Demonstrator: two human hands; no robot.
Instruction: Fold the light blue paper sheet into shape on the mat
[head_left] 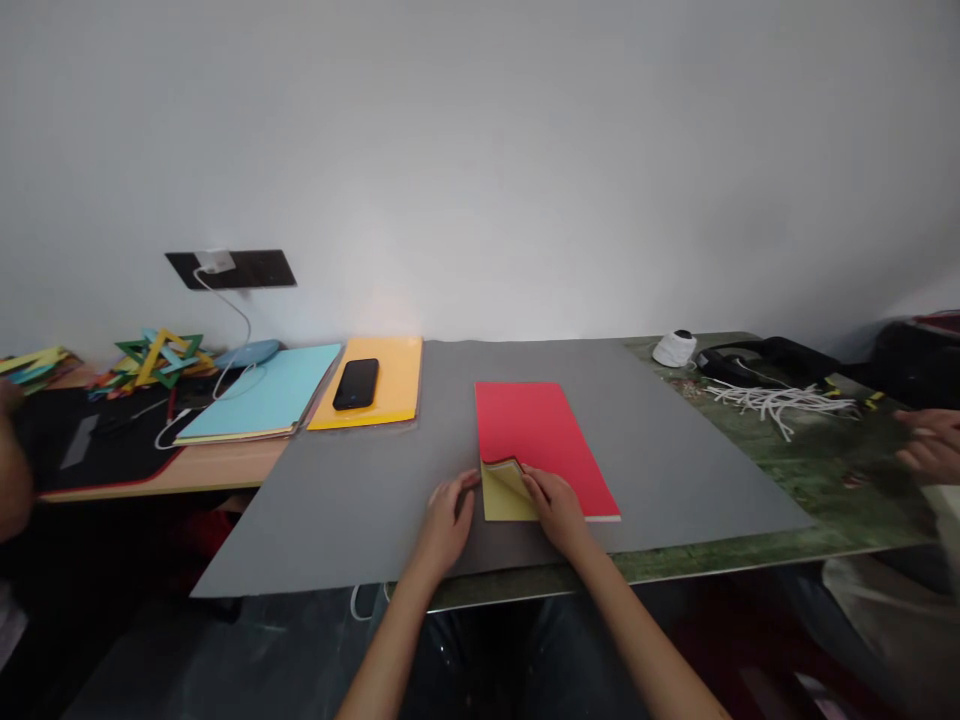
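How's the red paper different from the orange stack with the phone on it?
The red paper has its near left corner lifted by the right hand, showing yellow; the orange stack lies flat under the black phone. The orange stack sits closer to the wall than the red paper. Both look rectangular.

The red paper (536, 425) looks smooth and matt, the grey sheet (645, 450) dull, the phone (356, 384) glossy.
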